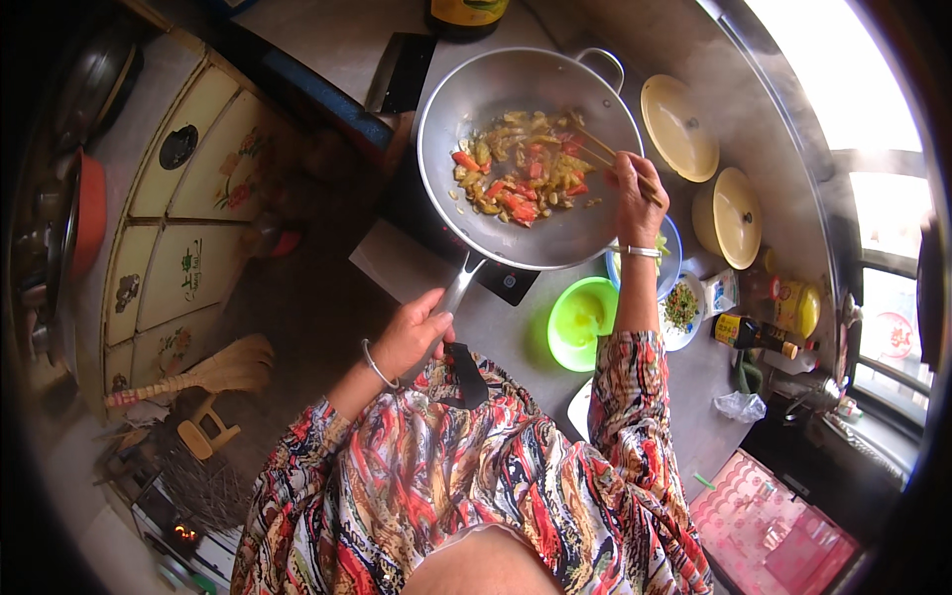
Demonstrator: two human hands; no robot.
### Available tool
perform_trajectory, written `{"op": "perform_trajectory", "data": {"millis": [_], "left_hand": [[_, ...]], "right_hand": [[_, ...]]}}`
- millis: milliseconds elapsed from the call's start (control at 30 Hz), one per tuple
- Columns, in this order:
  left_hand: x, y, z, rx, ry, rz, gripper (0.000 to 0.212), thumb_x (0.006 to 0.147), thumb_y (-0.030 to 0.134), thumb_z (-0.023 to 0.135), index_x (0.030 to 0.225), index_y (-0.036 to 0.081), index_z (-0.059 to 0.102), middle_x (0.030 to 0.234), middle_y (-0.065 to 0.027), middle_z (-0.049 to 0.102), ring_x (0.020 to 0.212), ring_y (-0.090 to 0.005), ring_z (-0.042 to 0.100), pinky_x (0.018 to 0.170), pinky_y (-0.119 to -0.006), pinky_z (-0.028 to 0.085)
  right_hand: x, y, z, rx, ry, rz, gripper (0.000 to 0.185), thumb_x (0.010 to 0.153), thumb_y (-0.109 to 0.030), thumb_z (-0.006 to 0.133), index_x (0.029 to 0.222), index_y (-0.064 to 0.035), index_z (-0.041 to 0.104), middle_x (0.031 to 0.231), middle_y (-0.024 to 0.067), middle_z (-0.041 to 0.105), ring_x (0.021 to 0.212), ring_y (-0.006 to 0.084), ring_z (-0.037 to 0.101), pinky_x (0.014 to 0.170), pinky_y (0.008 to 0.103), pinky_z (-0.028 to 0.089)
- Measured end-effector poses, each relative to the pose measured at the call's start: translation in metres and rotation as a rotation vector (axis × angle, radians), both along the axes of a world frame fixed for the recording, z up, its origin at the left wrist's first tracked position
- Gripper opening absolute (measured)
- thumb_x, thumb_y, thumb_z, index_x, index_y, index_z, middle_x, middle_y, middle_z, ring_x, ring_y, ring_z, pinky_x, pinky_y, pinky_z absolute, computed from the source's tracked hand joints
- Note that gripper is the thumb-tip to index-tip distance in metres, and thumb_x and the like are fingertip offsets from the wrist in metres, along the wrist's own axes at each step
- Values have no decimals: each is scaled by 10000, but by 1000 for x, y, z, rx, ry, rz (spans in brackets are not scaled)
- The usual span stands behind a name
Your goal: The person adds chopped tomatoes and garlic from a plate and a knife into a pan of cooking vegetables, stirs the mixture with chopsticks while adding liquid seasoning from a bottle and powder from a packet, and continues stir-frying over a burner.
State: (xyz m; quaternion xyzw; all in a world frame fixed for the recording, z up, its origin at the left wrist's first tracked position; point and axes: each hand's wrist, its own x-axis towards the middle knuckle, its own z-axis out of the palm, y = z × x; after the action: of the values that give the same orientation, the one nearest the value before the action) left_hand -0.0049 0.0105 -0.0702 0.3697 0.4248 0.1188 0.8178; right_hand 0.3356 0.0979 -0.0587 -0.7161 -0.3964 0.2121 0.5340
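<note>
My left hand grips the long handle of a large metal wok, which sits over a black induction cooker. In my right hand is a pair of wooden chopsticks. Their tips reach into chopped vegetables in the wok, among them red pieces that look like tomato. Just below the wok stands a bright green bowl with some yellow liquid. A blue-rimmed bowl with green pieces is partly hidden behind my right wrist.
To the right are a plate of chopped herbs, two cream-coloured lids, a dark sauce bottle and a plastic bag. A large bottle stands beyond the wok. A broom and small yellow stool are at the left.
</note>
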Motion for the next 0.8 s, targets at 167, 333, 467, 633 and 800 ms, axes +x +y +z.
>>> {"op": "perform_trajectory", "data": {"millis": [167, 333, 467, 633, 800], "left_hand": [[3, 0, 3, 0, 7, -6, 415, 964, 188, 513, 1335, 9, 460, 780, -45, 602, 575, -76, 551, 539, -205, 455], [3, -2, 4, 10, 20, 43, 331, 950, 164, 500, 1242, 7, 512, 752, -39, 600, 539, -72, 543, 508, -216, 462], [7, -1, 5, 17, 9, 26, 315, 948, 165, 504, 1220, 7, 518, 749, -44, 599, 537, -74, 541, 508, -220, 464], [5, -3, 4, -12, 7, 8, 394, 960, 178, 512, 1313, 8, 473, 782, -50, 606, 577, -80, 552, 541, -210, 458], [6, -6, 3, 11, 30, 39, 331, 948, 170, 505, 1235, 5, 517, 749, -46, 602, 545, -77, 544, 516, -225, 462]], "right_hand": [[-14, -1, -26, -17, 102, 139, 150, 932, -158, 640, 951, -11, 665, 801, 47, 683, 688, 97, 647, 595, 223, 519], [-16, -10, 3, -62, 175, 122, 224, 941, -206, 626, 981, 11, 658, 849, 75, 695, 743, 150, 688, 653, 249, 555], [12, 5, -17, -35, 77, -14, 254, 950, -239, 613, 992, 9, 653, 876, 95, 697, 749, 166, 691, 639, 263, 567], [-45, 3, -15, -72, 357, 154, 195, 966, -174, 589, 971, 13, 642, 839, 72, 676, 754, 149, 681, 637, 237, 548], [-82, -29, 6, -8, 7, 329, 85, 881, -85, 672, 892, -7, 642, 779, 66, 654, 674, 133, 626, 623, 261, 501]]}}
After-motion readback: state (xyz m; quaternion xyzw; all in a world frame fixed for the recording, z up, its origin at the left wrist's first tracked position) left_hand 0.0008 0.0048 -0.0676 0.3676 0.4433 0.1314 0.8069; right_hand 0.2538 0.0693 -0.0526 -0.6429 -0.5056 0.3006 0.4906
